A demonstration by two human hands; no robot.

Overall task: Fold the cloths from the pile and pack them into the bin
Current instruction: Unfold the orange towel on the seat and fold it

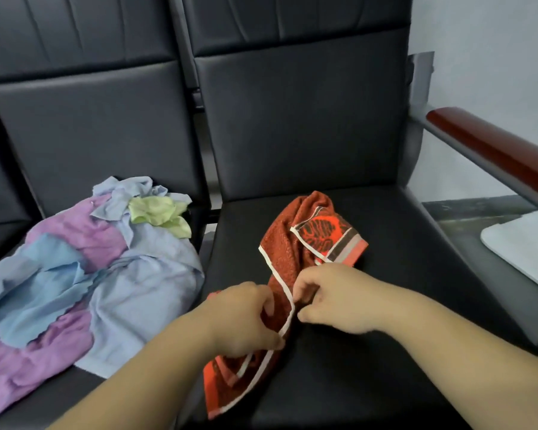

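Red cloth (295, 243), bunched on the right chair seat (401, 274), beside the pile (90, 268). Pinched at its white-trimmed edge by left hand (246, 318) and right hand (333, 301) alike. Seemingly start of folding: next, find corners, spread flat, then halve.

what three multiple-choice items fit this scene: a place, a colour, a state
1. The cloth pile lies: A) on the seat left of the red towel B) on the armrest C) on the floor
2. The small cloth atop the pile is: A) black B) green C) orange
3. The left hand and right hand are: A) open on the seat B) lifting the pile C) both holding the red towel
Answers: A, it covers the neighbouring seat; B, pale green shows there; C, both curl round its hem.
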